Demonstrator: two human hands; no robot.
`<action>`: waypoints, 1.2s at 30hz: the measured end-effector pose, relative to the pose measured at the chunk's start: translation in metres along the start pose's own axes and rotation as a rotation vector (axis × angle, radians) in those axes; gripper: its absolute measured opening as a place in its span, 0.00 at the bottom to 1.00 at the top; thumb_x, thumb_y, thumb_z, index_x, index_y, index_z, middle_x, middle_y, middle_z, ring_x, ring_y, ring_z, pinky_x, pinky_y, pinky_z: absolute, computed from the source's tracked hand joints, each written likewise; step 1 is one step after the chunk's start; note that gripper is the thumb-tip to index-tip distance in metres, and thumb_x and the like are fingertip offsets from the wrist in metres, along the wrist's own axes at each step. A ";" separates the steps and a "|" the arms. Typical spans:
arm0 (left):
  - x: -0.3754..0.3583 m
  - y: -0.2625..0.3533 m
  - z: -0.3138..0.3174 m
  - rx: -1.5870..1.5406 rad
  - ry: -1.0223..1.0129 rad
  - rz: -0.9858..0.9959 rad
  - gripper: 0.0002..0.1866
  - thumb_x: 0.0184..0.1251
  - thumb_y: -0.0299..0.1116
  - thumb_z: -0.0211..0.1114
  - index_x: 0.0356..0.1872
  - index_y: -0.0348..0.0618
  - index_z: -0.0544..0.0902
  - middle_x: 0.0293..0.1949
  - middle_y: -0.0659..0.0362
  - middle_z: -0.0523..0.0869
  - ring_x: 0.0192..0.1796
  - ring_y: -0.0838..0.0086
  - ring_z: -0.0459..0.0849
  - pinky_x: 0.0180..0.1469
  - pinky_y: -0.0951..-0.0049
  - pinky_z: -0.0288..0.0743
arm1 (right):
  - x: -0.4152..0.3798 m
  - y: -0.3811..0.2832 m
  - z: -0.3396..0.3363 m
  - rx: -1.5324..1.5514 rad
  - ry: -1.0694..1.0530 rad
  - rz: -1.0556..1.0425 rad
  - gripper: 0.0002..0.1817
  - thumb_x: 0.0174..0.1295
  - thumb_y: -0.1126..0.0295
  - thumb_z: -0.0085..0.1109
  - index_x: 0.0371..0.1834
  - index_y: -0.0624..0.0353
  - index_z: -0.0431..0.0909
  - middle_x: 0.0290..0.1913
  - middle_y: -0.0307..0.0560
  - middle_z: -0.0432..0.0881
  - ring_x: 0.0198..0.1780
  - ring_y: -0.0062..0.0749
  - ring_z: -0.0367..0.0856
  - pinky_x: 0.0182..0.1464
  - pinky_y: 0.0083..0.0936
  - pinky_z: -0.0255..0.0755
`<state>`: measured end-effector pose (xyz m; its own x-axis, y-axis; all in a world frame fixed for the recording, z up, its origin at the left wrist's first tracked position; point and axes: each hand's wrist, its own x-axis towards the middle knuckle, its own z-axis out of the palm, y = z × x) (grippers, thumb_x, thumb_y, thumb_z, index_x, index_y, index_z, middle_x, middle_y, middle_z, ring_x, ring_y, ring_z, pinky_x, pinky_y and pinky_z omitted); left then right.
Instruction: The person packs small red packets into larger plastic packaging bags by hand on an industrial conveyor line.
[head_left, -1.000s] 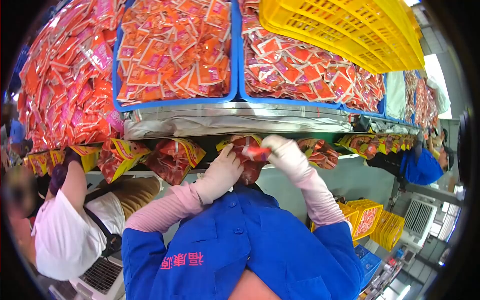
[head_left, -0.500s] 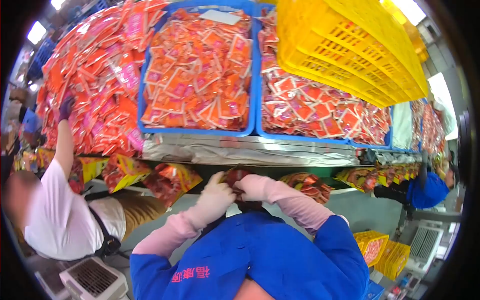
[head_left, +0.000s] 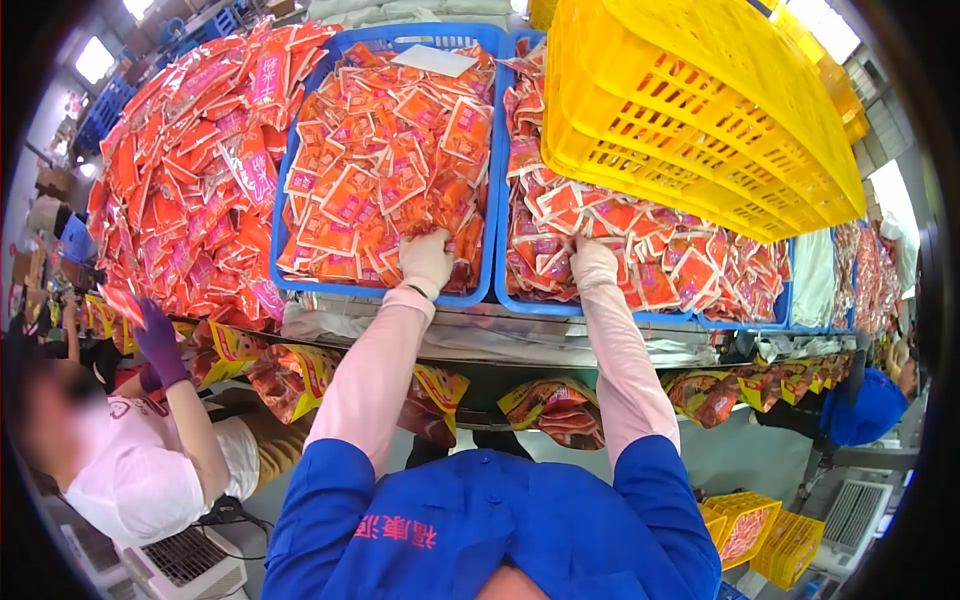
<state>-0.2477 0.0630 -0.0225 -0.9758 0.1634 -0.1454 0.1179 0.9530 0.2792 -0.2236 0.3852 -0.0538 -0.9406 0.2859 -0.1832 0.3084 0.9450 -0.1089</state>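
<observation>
My left hand (head_left: 426, 262), in a pale glove, reaches into the front right part of a blue basket (head_left: 279, 225) heaped with small orange packets (head_left: 350, 195). Its fingertips are down among the packets and hard to see. My right hand (head_left: 593, 264), also gloved, touches red-and-white packets (head_left: 645, 285) near the front left of a second blue basket (head_left: 500, 235). Its fingers point down and are partly hidden, so what they grip cannot be made out. Below my forearms, open yellow-and-red bags (head_left: 560, 410) hang along the table's front edge.
A yellow crate (head_left: 700, 120) rests tilted over the right basket. Larger red packets (head_left: 190, 190) are piled at the left. A co-worker's purple-gloved hand (head_left: 160, 340) holds a packet at the left. Another person in blue (head_left: 865, 405) is at the right. Yellow crates (head_left: 790, 545) stand lower right.
Both my hands have moved from the hanging bags up and apart, one into each basket. The co-worker's hand has come back from the red pile with a packet.
</observation>
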 end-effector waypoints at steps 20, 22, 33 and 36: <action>-0.266 0.025 -0.015 -0.245 -0.038 0.930 0.16 0.51 0.36 0.73 0.42 0.46 0.84 0.44 0.59 0.85 0.52 0.64 0.84 0.71 0.45 0.67 | -0.307 -0.011 -0.078 1.352 -0.448 -0.128 0.15 0.65 0.74 0.63 0.54 0.61 0.83 0.45 0.41 0.88 0.48 0.24 0.86 0.52 0.25 0.79; -0.266 0.004 -0.003 0.026 -0.041 0.927 0.08 0.57 0.32 0.62 0.37 0.48 0.86 0.36 0.61 0.85 0.51 0.69 0.84 0.74 0.40 0.63 | -0.314 -0.041 -0.074 0.836 -0.406 -0.455 0.15 0.57 0.79 0.63 0.49 0.57 0.84 0.44 0.46 0.89 0.47 0.38 0.89 0.50 0.29 0.81; -0.259 -0.032 -0.018 -0.124 0.083 0.939 0.03 0.55 0.32 0.63 0.29 0.51 0.83 0.29 0.64 0.83 0.43 0.72 0.84 0.72 0.42 0.66 | -0.262 -0.123 0.114 0.034 -0.909 -0.643 0.11 0.65 0.63 0.58 0.41 0.53 0.87 0.36 0.51 0.88 0.43 0.49 0.88 0.46 0.41 0.81; -0.263 -0.064 -0.015 -0.121 0.126 0.816 0.02 0.53 0.31 0.64 0.28 0.51 0.83 0.27 0.64 0.81 0.41 0.71 0.84 0.72 0.43 0.66 | -0.279 -0.152 0.052 -0.019 -0.719 -0.649 0.19 0.67 0.64 0.56 0.58 0.55 0.84 0.52 0.58 0.88 0.52 0.53 0.88 0.55 0.42 0.81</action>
<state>-0.0014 -0.0443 0.0118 -0.6064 0.7540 0.2525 0.7834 0.5122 0.3520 -0.0008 0.1538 -0.0373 -0.6139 -0.4517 -0.6474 -0.2486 0.8890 -0.3845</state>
